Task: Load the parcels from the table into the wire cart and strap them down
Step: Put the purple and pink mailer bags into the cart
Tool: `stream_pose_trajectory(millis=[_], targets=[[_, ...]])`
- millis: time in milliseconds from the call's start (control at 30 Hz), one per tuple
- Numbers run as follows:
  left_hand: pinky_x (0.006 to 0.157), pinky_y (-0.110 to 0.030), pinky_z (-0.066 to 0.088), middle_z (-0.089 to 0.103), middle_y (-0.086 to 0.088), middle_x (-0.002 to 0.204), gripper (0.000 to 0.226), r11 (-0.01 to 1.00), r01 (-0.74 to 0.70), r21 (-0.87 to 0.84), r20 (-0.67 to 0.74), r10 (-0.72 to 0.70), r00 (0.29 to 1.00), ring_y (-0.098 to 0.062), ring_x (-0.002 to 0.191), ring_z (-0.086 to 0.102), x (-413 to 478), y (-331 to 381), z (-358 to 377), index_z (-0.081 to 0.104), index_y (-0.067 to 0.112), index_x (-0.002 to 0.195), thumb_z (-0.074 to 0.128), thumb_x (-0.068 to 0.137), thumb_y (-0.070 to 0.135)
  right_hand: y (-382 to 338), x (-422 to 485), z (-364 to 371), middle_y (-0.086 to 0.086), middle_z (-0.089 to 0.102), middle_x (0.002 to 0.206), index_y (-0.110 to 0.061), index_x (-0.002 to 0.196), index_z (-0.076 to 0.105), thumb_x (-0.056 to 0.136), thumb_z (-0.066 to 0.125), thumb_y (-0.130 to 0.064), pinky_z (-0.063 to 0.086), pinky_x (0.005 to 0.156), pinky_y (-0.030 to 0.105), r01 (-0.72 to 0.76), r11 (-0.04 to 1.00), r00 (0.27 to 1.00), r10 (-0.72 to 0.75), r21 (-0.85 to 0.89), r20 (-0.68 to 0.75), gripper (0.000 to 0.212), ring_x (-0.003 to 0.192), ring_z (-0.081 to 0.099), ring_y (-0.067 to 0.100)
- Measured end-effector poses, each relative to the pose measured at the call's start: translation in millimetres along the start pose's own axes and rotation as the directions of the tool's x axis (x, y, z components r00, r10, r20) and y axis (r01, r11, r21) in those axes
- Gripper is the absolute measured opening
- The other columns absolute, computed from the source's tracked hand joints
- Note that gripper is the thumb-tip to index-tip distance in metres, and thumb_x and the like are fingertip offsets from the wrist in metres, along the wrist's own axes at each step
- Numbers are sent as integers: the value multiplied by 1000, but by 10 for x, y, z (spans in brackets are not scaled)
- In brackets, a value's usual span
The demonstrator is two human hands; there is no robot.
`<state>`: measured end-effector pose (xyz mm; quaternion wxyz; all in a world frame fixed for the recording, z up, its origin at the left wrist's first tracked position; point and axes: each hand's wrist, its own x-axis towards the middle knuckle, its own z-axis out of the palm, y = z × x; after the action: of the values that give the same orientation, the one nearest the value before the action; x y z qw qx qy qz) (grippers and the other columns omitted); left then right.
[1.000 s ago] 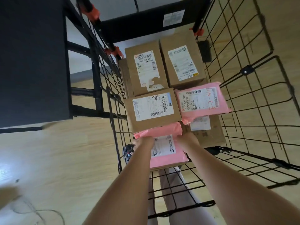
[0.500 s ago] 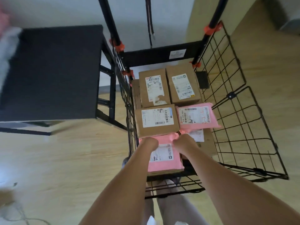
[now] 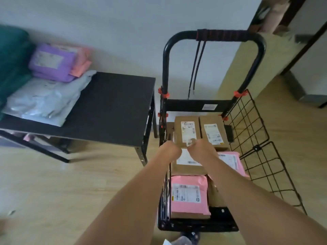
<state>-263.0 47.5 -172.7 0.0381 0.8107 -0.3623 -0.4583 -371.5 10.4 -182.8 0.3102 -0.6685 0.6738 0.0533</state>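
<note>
Standing on wood floor [image 3: 53, 183] by pale wall [image 3: 123, 32]; black table [image 3: 115, 106] left of my hands w/ grey bag [image 3: 44, 103] & purple bag [image 3: 51, 62]. Cart [image 3: 256, 148] under my hands, long axis running away from me, handle [image 3: 223, 35] upright at far end. Left hand [image 3: 170, 151] & right hand [image 3: 201, 151] over brown boxes [image 3: 187, 131], fingers tucked under; can't tell if gripping anything.
</note>
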Motion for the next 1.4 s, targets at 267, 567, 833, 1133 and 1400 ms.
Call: stream_pose_trajectory(millis=[267, 567, 833, 1133, 1400], targets=[[63, -31, 44, 54, -2, 72, 10, 979, -74, 189, -219, 116, 969, -17, 61, 50, -85, -945, -914, 57, 10, 86, 50, 91, 10, -1029, -315, 307, 1, 64, 77, -16, 87, 66, 95, 55, -30, 54, 67, 32, 96, 986, 992, -106, -136, -69, 19, 71, 62, 18], [76, -35, 50, 55, -5, 86, 8, 990, -36, 139, -303, 77, 950, -27, 83, 56, -35, -2349, -2020, 51, 13, 86, 46, 89, 6, -2462, -644, 1120, 4, 68, 97, -17, 104, 69, 94, 54, -27, 53, 74, 32, 218, 947, 975, -223, -237, 10, 21, 89, 64, 26], [94, -41, 48, 52, -8, 131, 46, 983, 73, 170, -327, -14, 945, -30, 123, 48, 18, -3470, -2436, 52, 18, 131, 48, 85, 8, -3323, -955, 1839, 5, 65, 104, -17, 109, 63, 94, 45, -21, 52, 76, 32, 325, 880, 946, -302, -347, 121, 23, 94, 62, 25], [89, -40, 51, 52, -9, 129, 49, 990, 71, 125, -367, -20, 930, -29, 119, 50, 222, -3873, -2851, 53, 17, 132, 47, 85, 6, -3955, -876, 2022, 0, 65, 106, -22, 110, 63, 93, 47, -19, 49, 71, 29, 371, 870, 928, -337, -324, 158, 24, 94, 62, 22], [75, -34, 43, 52, -6, 116, 19, 990, 47, 133, -414, 13, 910, -26, 102, 50, 731, -3747, -3577, 54, 14, 107, 47, 89, 11, -4635, -318, 1890, 1, 65, 92, -16, 95, 62, 95, 47, -25, 40, 57, 27, 389, 882, 921, -370, -265, 120, 17, 78, 60, 21]])
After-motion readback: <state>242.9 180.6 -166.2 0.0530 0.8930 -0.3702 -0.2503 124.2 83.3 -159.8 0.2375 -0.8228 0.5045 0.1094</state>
